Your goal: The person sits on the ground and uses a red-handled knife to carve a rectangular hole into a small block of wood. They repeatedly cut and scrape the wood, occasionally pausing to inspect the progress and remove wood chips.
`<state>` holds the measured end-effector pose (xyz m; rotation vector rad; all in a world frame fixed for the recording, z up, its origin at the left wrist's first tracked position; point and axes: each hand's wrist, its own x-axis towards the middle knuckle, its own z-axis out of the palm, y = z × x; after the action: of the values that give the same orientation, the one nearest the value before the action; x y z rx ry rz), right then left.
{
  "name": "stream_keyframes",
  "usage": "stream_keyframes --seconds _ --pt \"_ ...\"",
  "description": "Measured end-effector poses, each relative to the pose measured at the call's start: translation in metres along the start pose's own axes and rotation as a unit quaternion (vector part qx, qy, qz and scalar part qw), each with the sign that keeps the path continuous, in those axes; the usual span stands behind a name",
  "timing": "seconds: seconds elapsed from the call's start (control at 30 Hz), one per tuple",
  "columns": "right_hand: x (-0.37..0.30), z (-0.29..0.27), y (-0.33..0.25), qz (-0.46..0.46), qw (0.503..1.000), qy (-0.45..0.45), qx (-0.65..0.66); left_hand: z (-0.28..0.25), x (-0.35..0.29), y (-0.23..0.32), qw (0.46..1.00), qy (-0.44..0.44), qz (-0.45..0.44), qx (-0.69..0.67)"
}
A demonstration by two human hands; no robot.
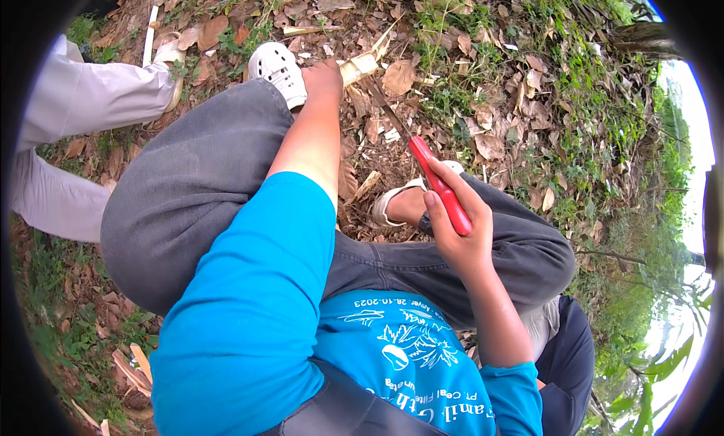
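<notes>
Near twelve o'clock, my left hand [323, 80] grips a pale, splintered wooden strip [359, 68]; at three, my right hand [469, 238] grasps a red-handled knife [420, 154], its narrow metal blade [390, 114] slanting toward the strip.

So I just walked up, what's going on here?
A person in a bright blue T-shirt is bent over leaf-strewn ground. Their left hand holds a pale, splintered piece of wood beside a white clog with holes. Their right hand grips a red-handled, narrow-bladed metal tool, its blade reaching toward the wood; whether they touch is hard to tell. Another person in pale trousers is off to the left.
</notes>
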<state>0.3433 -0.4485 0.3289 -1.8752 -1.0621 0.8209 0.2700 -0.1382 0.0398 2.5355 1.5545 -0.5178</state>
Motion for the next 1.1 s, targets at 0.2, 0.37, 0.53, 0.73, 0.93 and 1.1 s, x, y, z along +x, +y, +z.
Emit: stream_keyframes --seconds 0.2,0.37,0.53,0.73,0.93,1.1 --pt "-0.024 -0.022 -0.012 -0.021 0.999 0.007 -0.037 -0.001 -0.002 -0.001 1.000 0.013 0.002 -0.027" --pt "-0.025 -0.022 -0.009 -0.002 0.999 0.035 0.002 -0.029 -0.004 -0.004 0.996 -0.075 0.042 -0.013" --pt "0.005 -0.006 -0.003 -0.022 0.999 0.029 0.024 -0.094 -0.011 -0.015 0.971 -0.164 0.119 0.124" --pt "0.027 0.015 -0.002 -0.020 0.999 0.011 0.036 -0.003 0.013 -0.021 0.993 -0.025 0.056 0.098" --pt "0.032 0.025 0.006 0.037 0.997 0.030 0.065 -0.045 0.001 -0.009 0.987 -0.087 0.099 0.095" --pt "0.032 0.034 0.012 -0.045 0.997 0.028 0.048 0.047 0.048 -0.039 0.998 -0.046 -0.032 -0.006"
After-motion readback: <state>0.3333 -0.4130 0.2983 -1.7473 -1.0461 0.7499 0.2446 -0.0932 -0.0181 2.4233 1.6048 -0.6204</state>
